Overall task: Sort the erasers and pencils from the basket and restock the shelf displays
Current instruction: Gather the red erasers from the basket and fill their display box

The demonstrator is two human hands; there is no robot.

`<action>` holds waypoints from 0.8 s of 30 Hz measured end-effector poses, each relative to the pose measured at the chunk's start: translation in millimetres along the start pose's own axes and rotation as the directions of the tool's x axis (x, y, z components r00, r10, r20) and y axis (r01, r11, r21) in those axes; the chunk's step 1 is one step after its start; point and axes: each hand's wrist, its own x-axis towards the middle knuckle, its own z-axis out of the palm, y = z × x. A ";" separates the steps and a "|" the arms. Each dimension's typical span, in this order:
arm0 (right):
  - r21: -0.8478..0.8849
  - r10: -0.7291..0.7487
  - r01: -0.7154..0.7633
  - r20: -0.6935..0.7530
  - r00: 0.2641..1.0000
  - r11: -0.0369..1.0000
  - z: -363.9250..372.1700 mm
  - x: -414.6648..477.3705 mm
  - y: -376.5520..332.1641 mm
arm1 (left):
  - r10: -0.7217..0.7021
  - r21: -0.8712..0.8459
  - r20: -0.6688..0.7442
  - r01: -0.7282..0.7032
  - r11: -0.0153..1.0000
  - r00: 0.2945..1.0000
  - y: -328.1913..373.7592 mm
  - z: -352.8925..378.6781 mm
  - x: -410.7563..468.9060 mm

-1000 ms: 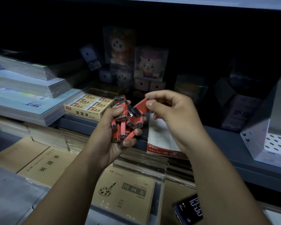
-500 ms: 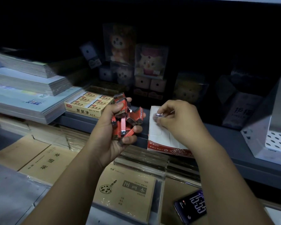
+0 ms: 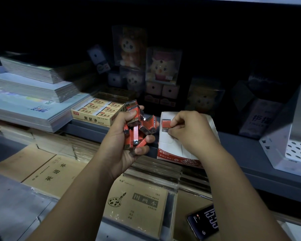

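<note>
**Near tier.** A phone (image 3: 204, 221) and wrapped exercise books (image 3: 137, 204) lie on the lower tier, apart from the work.

**Supply.** The left hand (image 3: 118, 150) serves as a reservoir. Its fingers (image 3: 142, 150) and thumb curl round a loose clutch of red erasers (image 3: 137, 131), several jutting out at angles. It is held just beside the target, so each transfer is short.

**Placement.** The right hand (image 3: 193, 134) pinches a single eraser (image 3: 165, 124) between thumb and fingertips. It holds the eraser flat at what appears to be the far left corner of the white display box (image 3: 170, 150). The box sits at the front edge of the shelf (image 3: 250, 145), and the rest of it looks unfilled, which suggests filling has only begun.

**Beyond.** A yellow eraser carton (image 3: 97, 112) is already full, and boxed plush toys (image 3: 161, 66) stand behind it. Neither basket nor pencils are in view.
</note>
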 end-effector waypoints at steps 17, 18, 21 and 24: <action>0.062 0.004 -0.014 0.166 0.986 0.998 -12.8 -2.6 -2.5 | 0.002 -0.003 -0.014 -0.002 1.000 1.000 -0.4 1.1 0.3; 0.056 -0.023 0.015 0.147 0.989 0.998 -13.1 -3.3 -5.3 | 0.002 0.002 -0.014 -0.002 1.000 1.000 -0.1 0.8 0.5; 0.146 -0.126 0.117 0.055 0.990 0.982 -13.3 -5.9 -18.3 | -0.002 0.015 -0.010 0.002 1.000 1.000 0.6 -0.3 0.8; 0.231 -0.183 0.145 0.152 0.971 0.962 -11.6 -13.4 -32.0 | 0.000 0.028 0.009 0.000 1.000 1.000 0.8 -1.0 0.9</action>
